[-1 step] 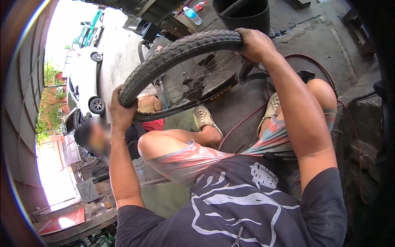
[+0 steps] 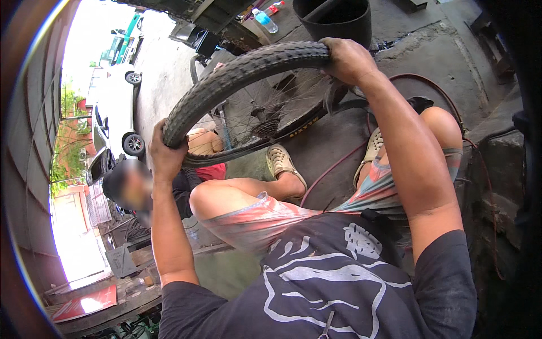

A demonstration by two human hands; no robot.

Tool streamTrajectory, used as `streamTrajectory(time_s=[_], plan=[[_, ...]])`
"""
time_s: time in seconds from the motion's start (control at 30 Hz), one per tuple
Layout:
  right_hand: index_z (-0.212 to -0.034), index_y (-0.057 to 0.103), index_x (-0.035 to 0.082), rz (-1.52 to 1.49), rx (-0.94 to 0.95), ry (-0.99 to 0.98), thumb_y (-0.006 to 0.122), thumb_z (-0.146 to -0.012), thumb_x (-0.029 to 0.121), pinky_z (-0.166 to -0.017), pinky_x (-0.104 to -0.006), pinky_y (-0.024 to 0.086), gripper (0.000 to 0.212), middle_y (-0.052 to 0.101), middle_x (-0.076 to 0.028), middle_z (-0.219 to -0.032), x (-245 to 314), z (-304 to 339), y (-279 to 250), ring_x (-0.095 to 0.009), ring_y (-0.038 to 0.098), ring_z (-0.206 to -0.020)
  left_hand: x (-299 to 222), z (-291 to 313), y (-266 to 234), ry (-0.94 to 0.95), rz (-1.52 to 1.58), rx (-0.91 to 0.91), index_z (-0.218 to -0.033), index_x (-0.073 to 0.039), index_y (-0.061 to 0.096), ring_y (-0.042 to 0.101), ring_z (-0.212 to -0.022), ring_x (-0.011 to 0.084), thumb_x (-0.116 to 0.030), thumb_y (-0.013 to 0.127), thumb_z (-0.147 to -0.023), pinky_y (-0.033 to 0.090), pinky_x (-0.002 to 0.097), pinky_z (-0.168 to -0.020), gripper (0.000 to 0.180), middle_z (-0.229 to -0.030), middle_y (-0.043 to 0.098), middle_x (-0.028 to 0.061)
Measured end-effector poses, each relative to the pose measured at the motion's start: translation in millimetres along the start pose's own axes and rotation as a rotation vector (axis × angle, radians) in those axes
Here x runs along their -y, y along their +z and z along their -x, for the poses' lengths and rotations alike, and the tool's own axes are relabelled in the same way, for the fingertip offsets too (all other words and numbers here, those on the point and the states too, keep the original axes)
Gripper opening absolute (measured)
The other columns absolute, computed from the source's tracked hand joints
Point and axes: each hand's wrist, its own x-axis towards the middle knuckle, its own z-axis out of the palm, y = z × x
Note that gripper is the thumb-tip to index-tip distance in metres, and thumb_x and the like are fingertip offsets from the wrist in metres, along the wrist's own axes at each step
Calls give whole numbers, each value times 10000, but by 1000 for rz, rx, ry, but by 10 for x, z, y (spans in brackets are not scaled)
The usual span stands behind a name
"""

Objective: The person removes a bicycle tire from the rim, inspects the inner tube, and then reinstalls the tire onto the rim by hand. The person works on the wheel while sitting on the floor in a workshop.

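Raised in front of me is a bicycle wheel (image 2: 264, 63) with a knobby black tyre, tilted, its spokes and rear sprockets (image 2: 265, 129) showing. My left hand (image 2: 167, 150) grips the tyre at its left end, fingers wrapped round the tread. At the far right of the tyre, my right hand (image 2: 347, 59) is closed over the tread, its fingertips hidden behind the rubber. A loose dark strip (image 2: 335, 97) hangs by the rim below my right hand; what it is, I cannot make out.
A black bucket (image 2: 333, 25) stands beyond my right hand, with a plastic bottle (image 2: 265, 21) to its left. A reddish hose (image 2: 333, 174) crosses the floor between my clogs. Another person (image 2: 183, 189) sits close at my left. White cars (image 2: 116, 113) stand further off.
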Motion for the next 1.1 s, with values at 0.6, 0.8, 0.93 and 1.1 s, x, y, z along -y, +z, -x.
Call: streamTrajectory(time_s=[0.6, 0.8, 0.93, 1.1], plan=[[-945, 833, 0, 373, -479, -147, 680, -885, 92, -886, -473, 655, 189, 824, -231, -994, 913, 171, -1177, -383, 822, -973, 418, 106, 922, -194, 524, -13, -1230, -9, 741, 752, -962, 192, -116, 993, -833, 612, 366, -882, 482, -1100, 809, 81], [-1014, 874, 56, 388, -378, -67, 683, -935, 93, -923, -397, 665, 210, 863, -173, -1063, 871, 46, -1008, -304, 848, -1031, 294, -66, 1088, -277, 466, 336, -1177, -6, 769, 777, -998, 200, -182, 994, -859, 615, 382, -908, 428, -1093, 829, 73], [-1019, 877, 61, 304, -279, -93, 712, -933, 108, -910, -411, 674, 192, 861, -182, -1071, 1091, -45, -1008, -314, 851, -1019, 429, -407, 693, -10, 646, 268, -1538, 38, 586, 764, -1188, 208, -115, 976, -830, 624, 399, -1026, 822, -1357, 770, 164], [-1019, 871, 46, 271, -299, -142, 708, -957, 114, -918, -424, 675, 187, 856, -197, -1067, 1155, -52, -916, -324, 850, -1025, -883, -965, 290, 178, 219, 190, -1675, -100, 484, 724, -1329, 335, -217, 995, -747, 572, 445, -1144, 1066, -1501, 694, 216]])
